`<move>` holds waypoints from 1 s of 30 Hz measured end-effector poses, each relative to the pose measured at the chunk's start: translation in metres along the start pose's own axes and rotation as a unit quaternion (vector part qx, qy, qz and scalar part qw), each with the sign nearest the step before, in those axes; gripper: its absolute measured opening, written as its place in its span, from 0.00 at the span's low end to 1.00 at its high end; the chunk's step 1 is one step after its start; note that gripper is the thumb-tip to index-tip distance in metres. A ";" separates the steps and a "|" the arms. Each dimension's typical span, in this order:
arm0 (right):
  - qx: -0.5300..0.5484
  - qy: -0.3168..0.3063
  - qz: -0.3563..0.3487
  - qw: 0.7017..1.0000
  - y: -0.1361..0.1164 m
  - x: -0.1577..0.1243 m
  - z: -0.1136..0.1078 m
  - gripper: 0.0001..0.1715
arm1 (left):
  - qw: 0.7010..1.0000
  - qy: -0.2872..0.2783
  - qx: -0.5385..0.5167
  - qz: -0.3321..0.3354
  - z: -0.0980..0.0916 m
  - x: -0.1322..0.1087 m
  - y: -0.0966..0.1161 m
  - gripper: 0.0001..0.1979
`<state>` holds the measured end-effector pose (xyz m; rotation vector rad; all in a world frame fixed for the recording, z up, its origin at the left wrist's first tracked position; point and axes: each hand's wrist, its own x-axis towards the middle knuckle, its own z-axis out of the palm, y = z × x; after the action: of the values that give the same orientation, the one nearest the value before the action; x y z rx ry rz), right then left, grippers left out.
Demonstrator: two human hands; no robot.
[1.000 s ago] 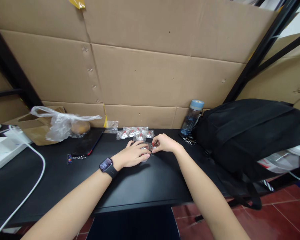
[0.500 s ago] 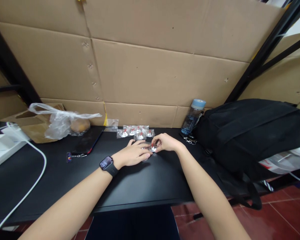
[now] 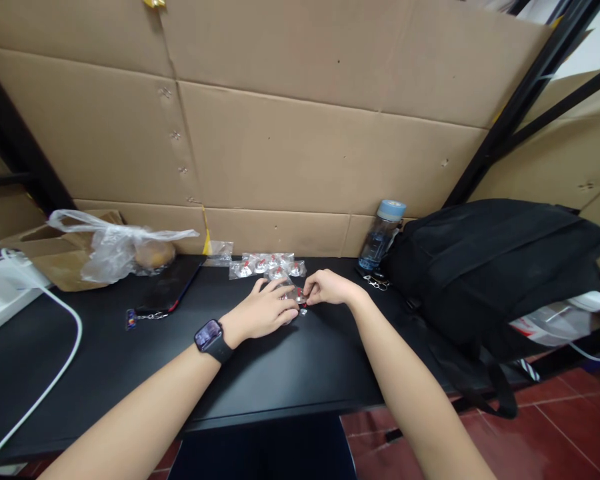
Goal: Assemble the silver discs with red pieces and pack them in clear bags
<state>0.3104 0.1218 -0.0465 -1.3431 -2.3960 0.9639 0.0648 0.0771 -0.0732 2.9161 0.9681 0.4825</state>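
Note:
My left hand [image 3: 260, 310], with a dark smartwatch [image 3: 209, 337] on its wrist, rests on the black table [image 3: 130, 360] and its fingers press down on a small clear packet [image 3: 296, 298] with a red and white piece inside. My right hand [image 3: 327, 289] pinches the same packet from the right with closed fingers. Just behind both hands lies a row of several similar clear packets [image 3: 267, 267] along the cardboard wall.
A blue-capped water bottle [image 3: 381, 233] and a big black backpack [image 3: 490, 267] stand at the right. Keys [image 3: 377, 283] lie by the bottle. At the left are a phone with keychain [image 3: 167, 293], a plastic bag [image 3: 123, 250], a cardboard box and a white cable [image 3: 55, 370].
Both hands stayed together over the small packet, with only slight finger movement. The camera view shifted a little.

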 end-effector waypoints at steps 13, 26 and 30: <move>-0.155 0.075 0.075 0.982 -0.013 -0.003 0.006 0.14 | 1.000 0.009 0.007 -0.027 0.011 -0.005 0.009 0.21; -0.256 0.185 0.084 0.945 -0.011 0.010 0.016 0.21 | 0.999 -0.031 -0.008 -0.006 0.008 -0.005 0.007 0.19; -0.251 0.229 0.077 0.937 -0.010 0.014 0.023 0.17 | 0.999 -0.024 -0.021 0.011 0.004 -0.005 0.008 0.17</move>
<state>0.2845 0.1200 -0.0595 -1.7105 -2.2556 0.0190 0.0674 0.0680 -0.0775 2.8905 0.9085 0.4269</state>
